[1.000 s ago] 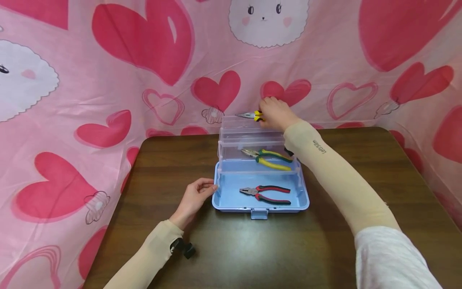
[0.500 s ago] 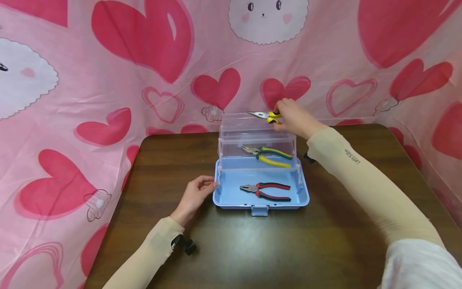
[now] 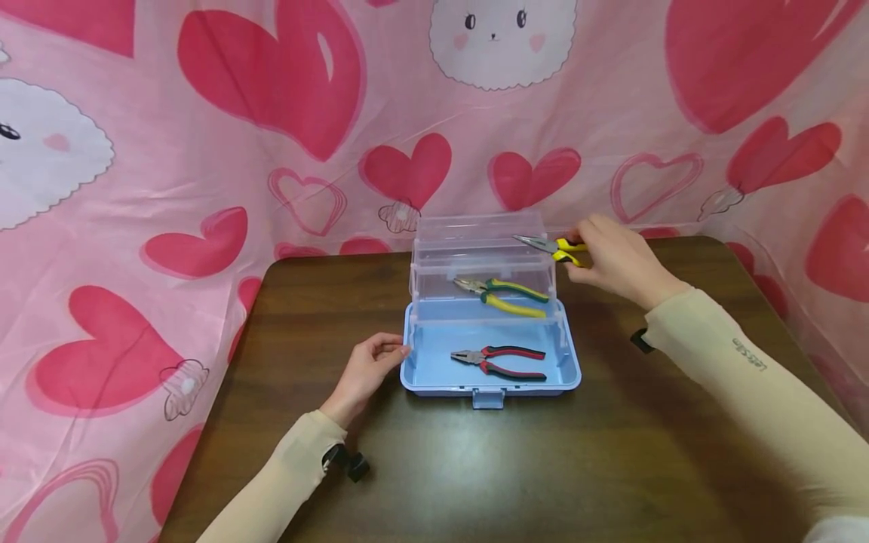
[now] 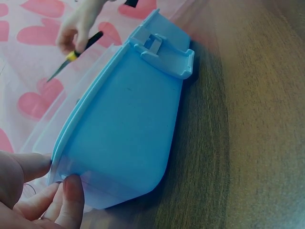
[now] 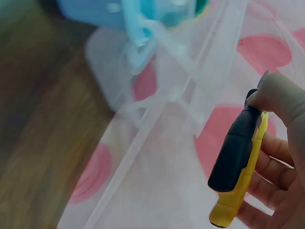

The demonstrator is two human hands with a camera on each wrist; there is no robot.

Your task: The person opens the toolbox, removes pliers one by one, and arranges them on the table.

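Observation:
A light-blue toolbox (image 3: pixel 444 391) stands open on the table. My left hand (image 3: pixel 360 377) grips the rim at its left end, thumb and fingers on either side of the wall in the left wrist view. My right hand (image 3: pixel 621 260) holds needle-nose pliers (image 3: pixel 543 244) with yellow and black handles (image 5: pixel 233 157), raised at the right of the raised clear trays (image 3: pixel 434 256). Their tips point left. Combination pliers with red and black handles (image 3: pixel 516 351) lie in the toolbox's bottom. A second pair, with yellow and green handles (image 3: pixel 512 305), lies in the lower clear tray.
The toolbox sits on a dark wooden table (image 3: pixel 326 302). Behind the table hangs a pink cloth (image 3: pixel 400 68) with hearts. A front latch (image 3: pixel 488 398) hangs down from the toolbox.
My right hand has moved to the right and slightly down with the needle-nose pliers, away from above the top tray. My left hand stays on the toolbox rim.

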